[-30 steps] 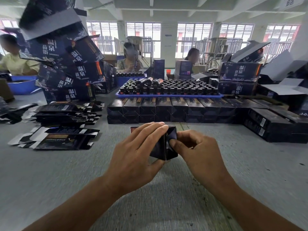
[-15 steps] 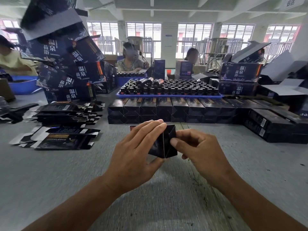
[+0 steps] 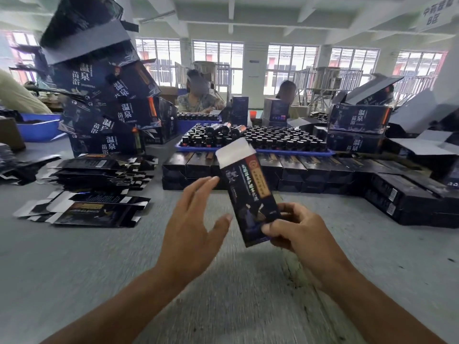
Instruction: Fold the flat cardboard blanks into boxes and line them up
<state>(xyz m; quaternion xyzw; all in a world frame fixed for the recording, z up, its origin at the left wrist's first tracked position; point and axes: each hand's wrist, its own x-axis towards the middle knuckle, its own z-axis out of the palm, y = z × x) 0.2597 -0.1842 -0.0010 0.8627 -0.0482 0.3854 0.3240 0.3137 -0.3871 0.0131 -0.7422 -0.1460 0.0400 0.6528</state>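
Box [image 3: 250, 194] work at the centre of the frame is down to its last flap: the carton is squared up, tilted with its top leaning toward the upper left, and a pale tuck flap [image 3: 234, 151] stands open at that upper end. The right hand [image 3: 293, 232] pinches the lower end, thumb across the printed front face and fingers curled behind, so the box rises up and to the left from the grip. The left hand [image 3: 196, 224] holds nothing; its fingers are straight and spread, just left of the box, apart from it or at most barely brushing its edge.

To finish well, I judge the left hand should come in on the upper end, fold any side tabs inward, then bend the pale flap along its crease and slide its tongue inside the front wall. The right hand should stay firm yet light so the walls do not bow. Whether the bottom end is fully closed cannot be told, since fingers cover it.

Flat blanks [image 3: 82, 209] lie at the left of the frame on the grey table [image 3: 74, 269]. A 2-tier row of finished boxes [image 3: 293, 172] runs across the middle, behind the hands, and the closed carton likely belongs there.
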